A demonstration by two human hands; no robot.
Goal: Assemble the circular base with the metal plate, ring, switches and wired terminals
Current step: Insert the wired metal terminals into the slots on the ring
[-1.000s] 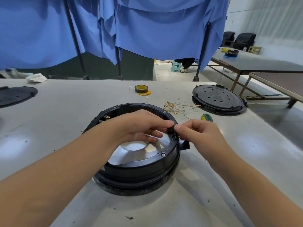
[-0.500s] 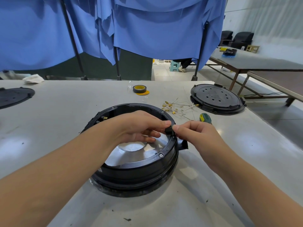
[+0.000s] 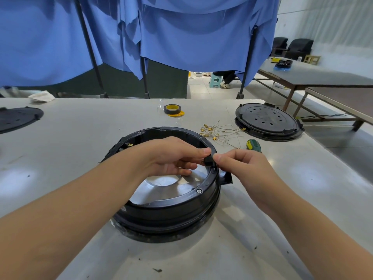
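A small black switch [image 3: 207,160] is pinched between the fingertips of both hands, right at the centre of the frame. The left hand [image 3: 171,156] is reached across the circular base [image 3: 167,207], fingers curled; the right hand [image 3: 242,166] is closed on the switch from the other side. The switch is held at the black ring [image 3: 210,178] on the base's right edge. The shiny metal plate [image 3: 161,188] is seen inside. Wired terminals [image 3: 218,132] are scattered on the counter [image 3: 80,138] just beyond, beside a green screwdriver [image 3: 254,145].
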